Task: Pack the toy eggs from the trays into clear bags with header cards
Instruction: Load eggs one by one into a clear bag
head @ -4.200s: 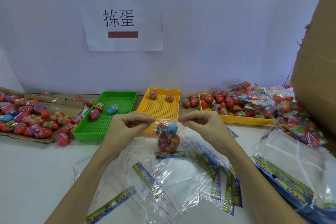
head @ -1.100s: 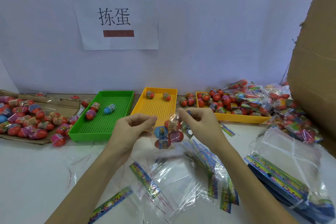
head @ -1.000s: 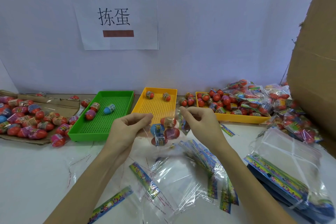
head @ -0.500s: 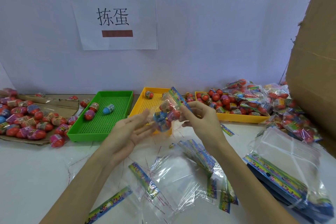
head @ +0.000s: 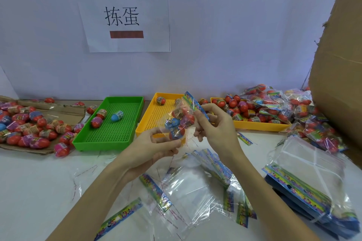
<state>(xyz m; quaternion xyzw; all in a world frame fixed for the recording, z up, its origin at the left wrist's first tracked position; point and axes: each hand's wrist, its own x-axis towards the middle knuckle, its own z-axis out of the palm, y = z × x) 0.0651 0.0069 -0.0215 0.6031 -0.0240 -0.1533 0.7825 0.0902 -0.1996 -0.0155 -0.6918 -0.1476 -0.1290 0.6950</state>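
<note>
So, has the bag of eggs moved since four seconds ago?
Yes. The bag of eggs has risen and tilted: it hung below the yellow tray's front edge; now the right hand holds it over the tray.

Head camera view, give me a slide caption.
Both hands, left hand and right hand, hold filled egg bag above yellow tray.

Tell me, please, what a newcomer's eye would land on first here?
Centre frame, the right hand grips a clear bag of toy eggs by its colourful header card while the left hand touches its bottom. Behind sit a green perforated tray and yellow perforated tray; a white paper sign hangs above.
</note>
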